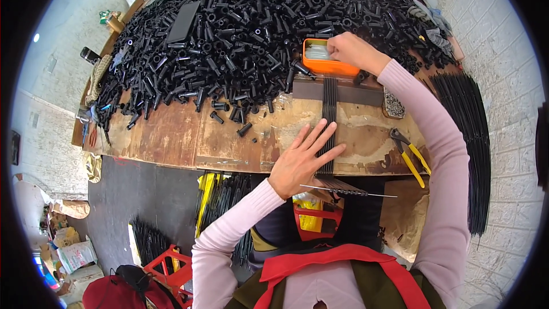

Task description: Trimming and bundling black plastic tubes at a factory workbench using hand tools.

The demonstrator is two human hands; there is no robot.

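Observation:
My left hand (306, 157) lies flat with its fingers spread, palm down on a row of thin black rods (330, 97). The rods run side by side from the table edge over a brown bar (309, 90). Below that hand, a thin metal rod (382, 195) crosses their near ends. My right hand (350, 48) reaches into an orange box (327, 67), its fingers bunched together. Pale, clear-looking pieces (316, 51) lie inside the box. Whatever the right fingertips may hold is hidden.
A big heap of black bolt-like tubes (240, 40) covers the table's far side, with a dark flat slab (183, 22) on top. Yellow-handled pincers (410, 157) and a small tray of metal bits (393, 105) lie at right. Long black rods (466, 131) hang off the right edge.

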